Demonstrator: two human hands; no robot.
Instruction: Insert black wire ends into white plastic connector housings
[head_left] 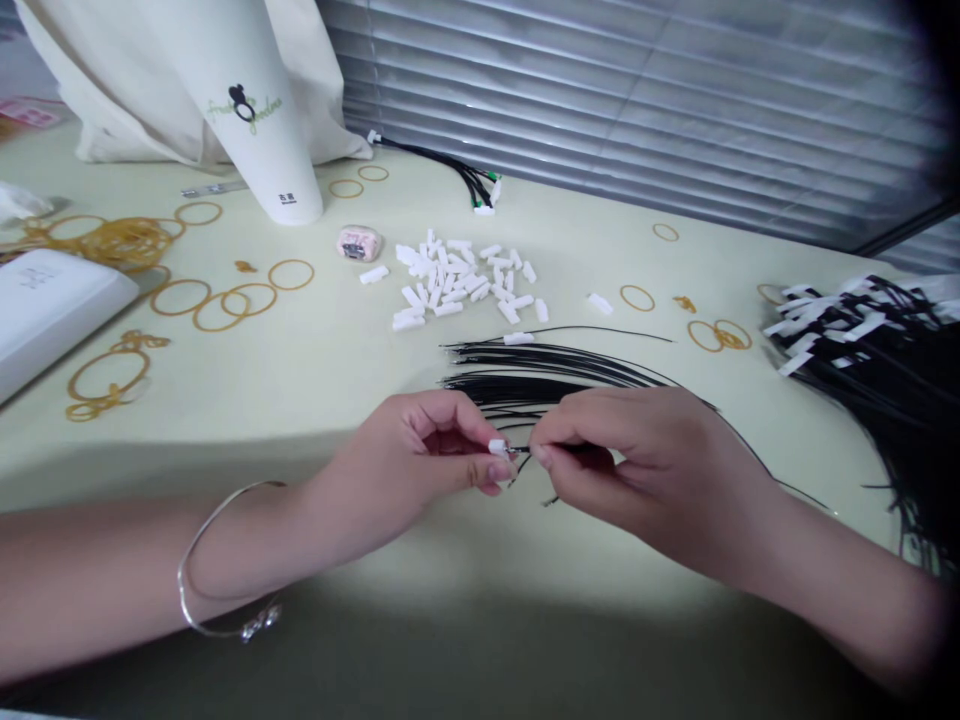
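Between the thumb and fingers of my left hand [435, 440] is a small white connector housing [497, 447]. My right hand [630, 445] pinches a black wire [519, 450], whose metal-tipped end meets the housing's right side; how far it is inserted I cannot tell. More loose black wires [540, 388] lie in a bundle just behind both hands, their terminals pointing left. Beyond them several white connector housings [457, 280] are scattered in a pile, and a single housing [519, 339] rests by the wires.
At the right lies a large heap of black wires with white connectors [847, 330]. Rubber bands [180, 296] are spread at left. A white cup [277, 150], a cloth bag [150, 130], a white box [60, 310] and a small wire harness [442, 165] stand or lie behind, near the blinds [637, 100].
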